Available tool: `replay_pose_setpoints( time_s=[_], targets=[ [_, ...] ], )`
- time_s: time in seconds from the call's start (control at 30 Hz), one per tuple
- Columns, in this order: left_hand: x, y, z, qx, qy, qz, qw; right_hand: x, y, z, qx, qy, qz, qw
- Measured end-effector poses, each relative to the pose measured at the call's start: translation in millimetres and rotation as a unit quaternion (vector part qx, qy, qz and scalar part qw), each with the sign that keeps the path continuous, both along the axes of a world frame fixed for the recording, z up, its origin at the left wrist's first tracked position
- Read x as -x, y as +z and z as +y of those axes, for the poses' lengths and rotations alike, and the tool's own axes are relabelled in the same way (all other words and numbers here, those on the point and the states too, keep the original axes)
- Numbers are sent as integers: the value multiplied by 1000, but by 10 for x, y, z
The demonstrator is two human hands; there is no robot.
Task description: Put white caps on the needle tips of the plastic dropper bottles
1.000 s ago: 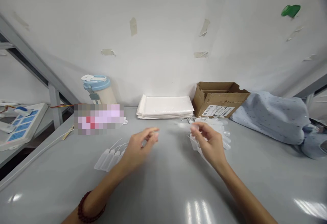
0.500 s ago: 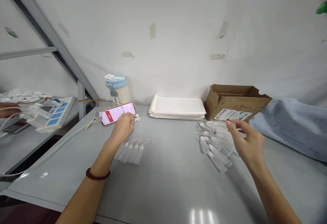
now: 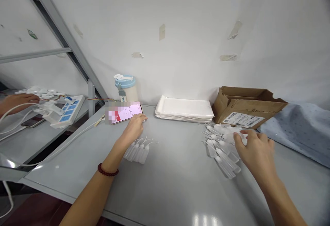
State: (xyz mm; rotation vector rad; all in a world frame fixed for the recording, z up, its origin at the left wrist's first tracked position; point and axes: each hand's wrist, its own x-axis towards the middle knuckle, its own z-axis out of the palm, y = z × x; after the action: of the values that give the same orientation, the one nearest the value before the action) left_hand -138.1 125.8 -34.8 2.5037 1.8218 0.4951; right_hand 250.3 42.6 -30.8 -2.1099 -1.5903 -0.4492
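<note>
My left hand [image 3: 134,128] reaches across the grey table [image 3: 167,184] and rests at the right end of a phone [image 3: 126,113], fingers curled onto a small white piece there. A short row of clear plastic bottles [image 3: 138,152] lies just below that hand. My right hand [image 3: 254,150] sits over a larger heap of the same clear bottles [image 3: 221,147], fingers bent and pinching one of them at the heap's right side.
A blue-lidded tumbler [image 3: 127,87] stands by the wall, next to a stack of white sheets [image 3: 184,109] and an open cardboard box [image 3: 247,107]. Blue cloth [image 3: 299,129] lies at the right. Another person's hand [image 3: 18,100] works at the left bench beside a power strip [image 3: 68,108].
My left hand left the table's middle and went up-left to the phone. My right hand shifted right onto the bottle heap. The view turned left.
</note>
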Motion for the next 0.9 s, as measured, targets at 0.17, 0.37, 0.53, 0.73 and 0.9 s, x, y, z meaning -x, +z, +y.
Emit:
replay_pose_setpoints(
  time_s=[0.17,0.37,0.53,0.73,0.9],
  targets=[
    [-16,14,-7,26,11,5,1000,130,41,-6,-77,-23,-3,997],
    [-50,93,-47,41,22,-18,999,565,159,-99,-152,172,40,972],
    [-76,83,-62,58,-4,-21,998,1063,207,-283,-82,327,126,933],
    [-115,43,-76,67,-11,-12,998,1644,155,-392,116,455,161,868],
    [-152,58,-101,53,-1,-16,998,2049,105,-310,249,482,188,819]
  ],
)
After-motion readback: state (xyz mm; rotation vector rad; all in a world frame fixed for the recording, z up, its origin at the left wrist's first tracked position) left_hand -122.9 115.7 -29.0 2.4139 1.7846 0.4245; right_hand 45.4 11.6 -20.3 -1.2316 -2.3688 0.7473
